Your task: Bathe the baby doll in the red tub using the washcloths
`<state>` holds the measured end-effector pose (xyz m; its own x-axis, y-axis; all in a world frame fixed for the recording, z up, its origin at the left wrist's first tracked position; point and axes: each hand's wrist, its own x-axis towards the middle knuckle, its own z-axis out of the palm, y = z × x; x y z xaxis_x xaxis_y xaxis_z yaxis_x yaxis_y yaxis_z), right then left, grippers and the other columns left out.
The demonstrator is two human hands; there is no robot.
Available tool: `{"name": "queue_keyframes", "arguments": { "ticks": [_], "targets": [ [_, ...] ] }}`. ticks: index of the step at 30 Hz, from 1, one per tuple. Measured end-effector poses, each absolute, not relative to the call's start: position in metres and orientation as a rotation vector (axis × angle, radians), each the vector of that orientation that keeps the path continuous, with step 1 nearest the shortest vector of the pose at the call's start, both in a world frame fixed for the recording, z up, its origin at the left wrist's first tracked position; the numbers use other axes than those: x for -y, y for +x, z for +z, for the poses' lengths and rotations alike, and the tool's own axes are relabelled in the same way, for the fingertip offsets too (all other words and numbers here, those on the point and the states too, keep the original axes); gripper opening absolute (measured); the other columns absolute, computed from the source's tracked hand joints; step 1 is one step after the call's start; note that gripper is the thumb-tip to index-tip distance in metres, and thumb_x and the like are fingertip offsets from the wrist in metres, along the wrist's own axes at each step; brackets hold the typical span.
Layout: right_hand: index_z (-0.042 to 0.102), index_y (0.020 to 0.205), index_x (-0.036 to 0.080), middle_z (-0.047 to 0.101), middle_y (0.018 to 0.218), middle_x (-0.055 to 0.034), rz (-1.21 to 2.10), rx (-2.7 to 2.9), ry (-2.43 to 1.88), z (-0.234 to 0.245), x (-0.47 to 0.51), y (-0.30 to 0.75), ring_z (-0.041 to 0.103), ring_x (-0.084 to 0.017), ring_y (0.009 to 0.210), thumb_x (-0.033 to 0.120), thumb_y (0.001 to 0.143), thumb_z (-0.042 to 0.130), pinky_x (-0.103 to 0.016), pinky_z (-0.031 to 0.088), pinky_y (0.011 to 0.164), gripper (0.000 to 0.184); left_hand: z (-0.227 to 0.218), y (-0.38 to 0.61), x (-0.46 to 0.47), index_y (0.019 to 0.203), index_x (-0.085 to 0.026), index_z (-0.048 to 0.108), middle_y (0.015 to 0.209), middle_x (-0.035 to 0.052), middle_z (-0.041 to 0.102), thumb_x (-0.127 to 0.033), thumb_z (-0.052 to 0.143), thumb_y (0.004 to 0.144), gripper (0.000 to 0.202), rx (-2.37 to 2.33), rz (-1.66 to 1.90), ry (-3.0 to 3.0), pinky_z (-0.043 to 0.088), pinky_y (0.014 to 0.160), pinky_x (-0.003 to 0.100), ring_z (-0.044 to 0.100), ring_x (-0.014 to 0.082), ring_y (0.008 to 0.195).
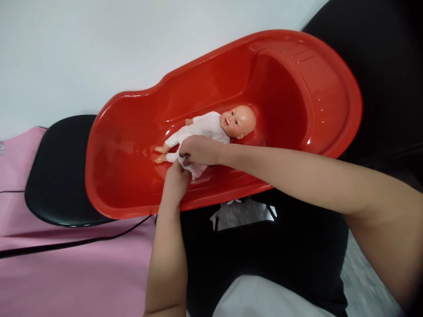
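Observation:
A baby doll (206,123) in a white outfit lies on its back in a red baby bathtub (122,154), head to the right and bare feet to the left. Beside its lower body, a pale pinkish-white cloth (195,170) is bunched between my two hands. My right hand (201,150) reaches across from the right, fingers closed on the cloth and covering part of the doll. From below, my left hand (178,178) pinches the cloth's left side near the doll's feet. Whether the cloth belongs to the doll's clothing I cannot tell.
The tub rests across a black chair seat (62,171) at the left and a dark surface (390,88) at the right. A white wall (82,48) stands behind. Pink material (82,277) with a black cable (99,239) across it is at lower left.

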<state>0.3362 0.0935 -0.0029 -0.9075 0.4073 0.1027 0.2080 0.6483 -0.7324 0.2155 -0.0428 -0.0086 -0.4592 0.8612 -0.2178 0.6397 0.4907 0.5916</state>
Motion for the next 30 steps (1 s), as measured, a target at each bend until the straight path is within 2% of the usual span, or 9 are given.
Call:
{"name": "queue_keyframes", "arguments": {
  "ticks": [6,9,12,15,18,22,26,28,30],
  "targets": [
    [0.080,0.085,0.016,0.080,0.093,-0.0047,0.942,2.748,-0.482,0.007,-0.090,0.340,0.065,-0.018,0.091,0.014,0.103,0.063,-0.029,0.046,0.090,0.025,-0.012,0.213,0.041,0.134,-0.022,0.076,0.106,0.0080,0.084,-0.017,0.059,0.092,0.046,-2.231,0.609,1.237,0.060,0.086,0.037,0.078,0.0315,0.099],
    [0.080,0.089,0.017,0.080,0.099,-0.0054,0.865,2.680,-0.515,0.005,-0.093,0.337,0.067,-0.020,0.096,0.017,0.104,0.064,-0.030,0.046,0.092,0.021,-0.015,0.211,0.040,0.129,-0.020,0.078,0.112,0.0116,0.084,-0.019,0.064,0.092,0.039,-2.227,0.573,1.238,0.060,0.092,0.040,0.079,0.0343,0.107],
    [0.078,0.093,0.018,0.079,0.105,-0.0063,0.780,2.566,-0.577,0.005,-0.103,0.336,0.067,-0.020,0.101,0.021,0.107,0.064,-0.031,0.045,0.096,0.019,-0.017,0.211,0.040,0.128,-0.017,0.077,0.113,0.0141,0.083,-0.028,0.068,0.096,0.035,-2.180,0.586,1.214,0.060,0.092,0.040,0.079,0.0340,0.106],
    [0.074,0.096,0.017,0.075,0.102,-0.0055,0.743,2.400,-0.691,0.011,-0.117,0.344,0.063,-0.019,0.097,0.026,0.111,0.060,-0.031,0.043,0.094,0.023,-0.018,0.211,0.041,0.127,-0.016,0.077,0.111,0.0130,0.083,-0.039,0.069,0.100,0.036,-2.111,0.621,1.191,0.059,0.089,0.038,0.079,0.0304,0.098],
    [0.069,0.095,0.017,0.070,0.097,-0.0036,0.813,2.257,-0.849,0.019,-0.129,0.356,0.058,-0.018,0.092,0.030,0.112,0.057,-0.031,0.043,0.089,0.025,-0.016,0.211,0.041,0.127,-0.015,0.076,0.114,0.0126,0.083,-0.040,0.069,0.101,0.037,-2.116,0.564,1.197,0.058,0.091,0.037,0.078,0.0291,0.100],
    [0.064,0.093,0.021,0.068,0.093,-0.0034,0.879,2.168,-1.014,0.024,-0.140,0.368,0.057,-0.019,0.091,0.035,0.113,0.054,-0.032,0.043,0.083,0.027,-0.013,0.209,0.041,0.134,-0.015,0.073,0.120,0.0152,0.082,-0.044,0.065,0.106,0.042,-2.150,0.397,1.303,0.055,0.097,0.040,0.077,0.0330,0.109],
    [0.065,0.093,0.023,0.069,0.094,-0.0041,0.865,2.144,-1.041,0.024,-0.144,0.372,0.058,-0.021,0.091,0.035,0.112,0.055,-0.033,0.042,0.081,0.024,-0.009,0.204,0.038,0.143,-0.014,0.071,0.124,0.0207,0.081,-0.046,0.058,0.110,0.048,-2.181,0.118,1.493,0.055,0.096,0.044,0.077,0.0390,0.112],
    [0.066,0.094,0.023,0.068,0.093,-0.0042,0.863,2.151,-1.038,0.025,-0.145,0.373,0.059,-0.021,0.091,0.033,0.112,0.055,-0.033,0.041,0.080,0.023,-0.006,0.199,0.036,0.147,-0.013,0.069,0.121,0.0205,0.081,-0.045,0.057,0.110,0.051,-2.166,0.042,1.506,0.056,0.095,0.044,0.077,0.0382,0.108],
    [0.066,0.094,0.022,0.068,0.092,-0.0039,0.864,2.152,-1.034,0.026,-0.145,0.374,0.059,-0.021,0.089,0.032,0.112,0.055,-0.033,0.040,0.079,0.023,-0.004,0.194,0.032,0.154,-0.014,0.066,0.118,0.0169,0.082,-0.042,0.058,0.110,0.053,-2.090,0.076,1.446,0.058,0.092,0.040,0.079,0.0328,0.099]
  ]
}}
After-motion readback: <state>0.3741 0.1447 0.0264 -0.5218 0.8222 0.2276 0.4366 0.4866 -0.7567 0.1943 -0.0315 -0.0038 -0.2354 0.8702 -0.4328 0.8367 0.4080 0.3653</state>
